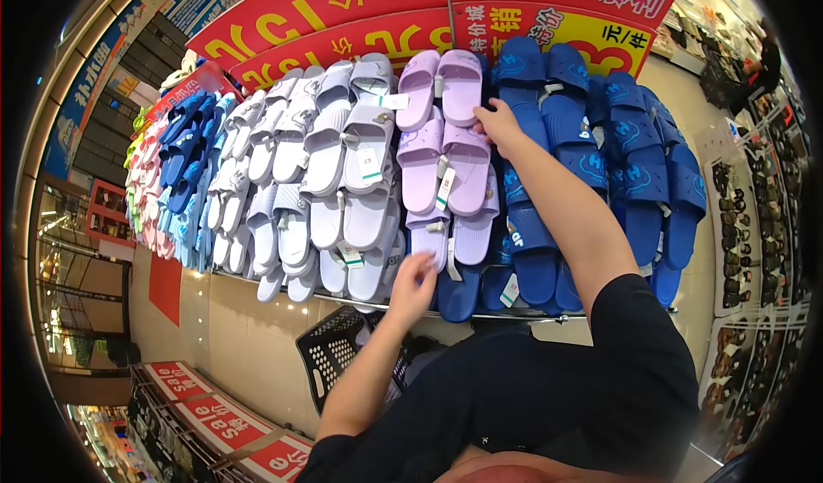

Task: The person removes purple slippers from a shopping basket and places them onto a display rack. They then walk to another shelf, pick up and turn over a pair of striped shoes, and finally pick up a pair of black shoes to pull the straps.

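Three tiers of purple slides (462,97) hang mid-rack, between white slides (326,153) and blue slides (576,166). Right hand (497,127): fingers grasping the edge of a top-tier purple one. Left hand (415,284): beside the bottom tier, fingers loosely curled, blurred; can't tell if they grip anything. Black basket (315,359) below the white ones.

From here I count six lilac slippers (461,93), making three pairs, plus two bare hands, one left hand (413,288) and one right hand (499,129). The blue slippers (536,264), pale grey slippers (326,153) and pink slippers (153,170) overlap too much to number exactly.
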### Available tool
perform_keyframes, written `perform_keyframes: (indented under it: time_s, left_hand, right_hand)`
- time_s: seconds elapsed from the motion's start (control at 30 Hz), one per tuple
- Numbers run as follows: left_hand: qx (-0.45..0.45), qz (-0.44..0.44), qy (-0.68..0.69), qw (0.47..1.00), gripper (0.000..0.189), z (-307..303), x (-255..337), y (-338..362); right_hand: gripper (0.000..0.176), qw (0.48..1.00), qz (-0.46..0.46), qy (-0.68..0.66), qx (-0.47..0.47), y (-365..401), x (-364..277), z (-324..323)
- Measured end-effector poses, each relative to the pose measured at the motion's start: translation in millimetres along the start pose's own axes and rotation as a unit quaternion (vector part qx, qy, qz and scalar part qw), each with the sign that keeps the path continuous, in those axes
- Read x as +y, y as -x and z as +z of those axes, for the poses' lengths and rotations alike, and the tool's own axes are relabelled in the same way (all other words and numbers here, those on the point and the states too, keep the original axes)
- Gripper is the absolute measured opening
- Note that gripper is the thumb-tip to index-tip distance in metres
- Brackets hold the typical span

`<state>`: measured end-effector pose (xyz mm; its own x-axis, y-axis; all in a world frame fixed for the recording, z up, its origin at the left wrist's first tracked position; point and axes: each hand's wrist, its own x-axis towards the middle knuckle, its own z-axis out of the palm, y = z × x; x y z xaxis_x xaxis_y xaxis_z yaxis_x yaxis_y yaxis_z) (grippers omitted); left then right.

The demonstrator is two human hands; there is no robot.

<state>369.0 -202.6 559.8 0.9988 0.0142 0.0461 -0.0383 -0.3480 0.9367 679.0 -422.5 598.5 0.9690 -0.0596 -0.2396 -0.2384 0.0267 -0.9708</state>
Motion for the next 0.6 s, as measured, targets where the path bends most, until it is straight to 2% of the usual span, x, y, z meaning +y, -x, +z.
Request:
perform_keyframes:
  time_s: [0.03,0.07,0.1,0.13,0.17,0.23,0.3,0.33,0.37,0.4,0.43,0.5,0.57,0.6]
  left_hand:
    - [0.023,-0.019,0.029,0.999,0.028,-3,-12,32]
    - [0.046,-0.073,0.031,0.996,0.025,-7,-32,66]
    - [0.058,-0.138,-0.032,0.988,0.023,-13,-55,100]
    - [0.098,-0.149,0.088,0.98,0.023,-16,-62,128]
    - [0.063,-0.041,-0.081,0.994,0.023,-26,-66,157]
    - [0.109,-0.084,-0.141,0.98,0.021,-31,-64,202]
    - [0.174,-0.239,0.009,0.955,0.019,-26,-83,249]
    - [0.199,-0.256,0.017,0.946,0.017,-24,-86,262]
    - [0.185,-0.287,-0.041,0.939,0.016,-24,-103,281]
    - [0.171,-0.327,-0.068,0.927,0.017,-25,-104,289]
    - [0.171,-0.319,-0.086,0.928,0.018,-26,-106,297]
    - [0.153,-0.358,-0.097,0.916,0.021,-28,-121,319]
    - [0.178,-0.386,-0.092,0.9,0.023,-31,-123,332]
    - [0.178,-0.407,-0.068,0.893,0.024,-34,-126,338]
  right_hand:
    - [0.076,1.0,-0.015,0.011,-0.01,-2,0,-1]
    - [0.075,0.999,-0.023,0.025,-0.012,-4,-2,-1]
    - [0.073,0.999,-0.031,0.04,-0.015,-4,-4,0]
    - [0.07,0.999,-0.026,0.042,-0.003,-4,-4,3]
    - [0.067,0.999,-0.034,0.036,0.005,1,-6,4]
    - [0.064,0.997,-0.053,0.014,0.058,11,-5,12]
    - [0.06,0.97,-0.186,0.064,0.14,-4,29,13]
    - [0.056,0.972,-0.187,0.025,0.142,24,20,25]
    - [0.053,0.973,-0.185,-0.015,0.139,65,7,37]
    - [0.049,0.971,-0.21,-0.039,0.111,95,14,56]
    - [0.046,0.968,-0.23,-0.067,0.081,125,25,76]
    - [0.044,0.957,-0.288,-0.013,-0.012,184,64,117]
    - [0.044,0.938,-0.289,0.097,-0.164,251,95,155]
    - [0.046,0.896,-0.307,0.175,-0.268,276,108,166]
